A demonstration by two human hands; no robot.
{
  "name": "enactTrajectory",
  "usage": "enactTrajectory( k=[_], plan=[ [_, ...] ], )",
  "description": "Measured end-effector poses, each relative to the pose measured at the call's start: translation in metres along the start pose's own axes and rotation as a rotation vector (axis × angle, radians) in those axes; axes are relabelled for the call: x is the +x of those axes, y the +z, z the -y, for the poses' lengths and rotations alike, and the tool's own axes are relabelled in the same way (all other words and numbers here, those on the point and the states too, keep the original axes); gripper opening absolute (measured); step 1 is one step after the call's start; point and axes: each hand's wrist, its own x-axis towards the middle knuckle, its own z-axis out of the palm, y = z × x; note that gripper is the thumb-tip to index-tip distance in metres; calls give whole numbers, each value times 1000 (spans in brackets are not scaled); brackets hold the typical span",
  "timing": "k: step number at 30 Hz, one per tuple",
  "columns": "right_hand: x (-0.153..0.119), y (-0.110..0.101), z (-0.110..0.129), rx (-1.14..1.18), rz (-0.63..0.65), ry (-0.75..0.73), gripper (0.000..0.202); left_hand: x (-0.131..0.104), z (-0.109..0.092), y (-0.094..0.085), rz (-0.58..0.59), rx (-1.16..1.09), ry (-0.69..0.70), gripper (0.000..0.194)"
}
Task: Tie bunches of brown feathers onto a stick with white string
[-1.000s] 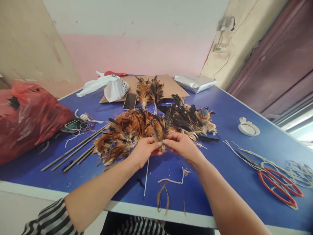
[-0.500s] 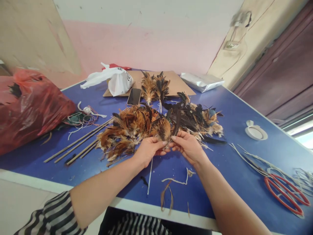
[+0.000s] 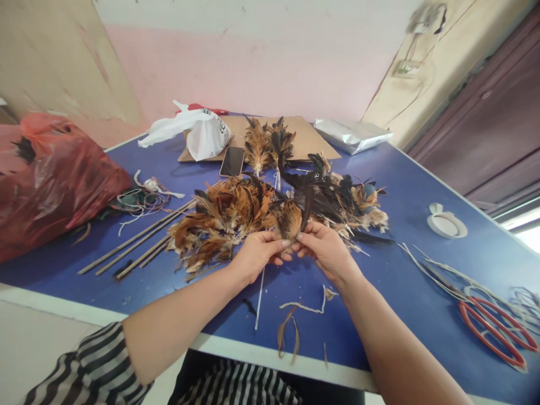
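Note:
Between my two hands a small bunch of brown feathers (image 3: 288,218) stands tips up, pinched at its base. My left hand (image 3: 262,253) grips it from the left with thumb and fingers. From the other side my right hand (image 3: 324,247) pinches the same base, beside a long dark feather (image 3: 307,203). A heap of orange-brown feathers (image 3: 230,208) lies just beyond my left hand, and a heap of black feathers (image 3: 333,194) beyond my right. From below my left hand a thin white strip (image 3: 260,301) runs toward the table's front edge.
Wooden sticks (image 3: 139,239) and a red plastic bag (image 3: 54,185) lie left. Two feather bundles (image 3: 270,143) rest on cardboard (image 3: 312,135) behind a phone (image 3: 232,162). Right are a tape roll (image 3: 447,224), red-handled scissors (image 3: 498,332) and white cords (image 3: 476,275). Loose string (image 3: 306,307) lies in front.
The view has shifted slightly. Both hands stay together at the base of the feather bunch, which now shows a little more upright and fuller between the fingers.

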Motion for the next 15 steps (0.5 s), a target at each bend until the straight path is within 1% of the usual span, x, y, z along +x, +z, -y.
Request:
enactTrajectory(
  k=[3,7,10,15],
  plan=[
    [0,-2,-1,26,52,21,20,-1,-2,1,-26,-22,23,18],
    [0,-1,-3,-58,104,-9,20,-1,-3,1,-33,-42,34,17],
    [-2,1,-3,-82,65,-31,19,-1,-3,0,-39,-31,27,18],
    [-3,1,3,-154,9,-6,23,-2,-2,1,-10,-48,-8,22]
  ],
)
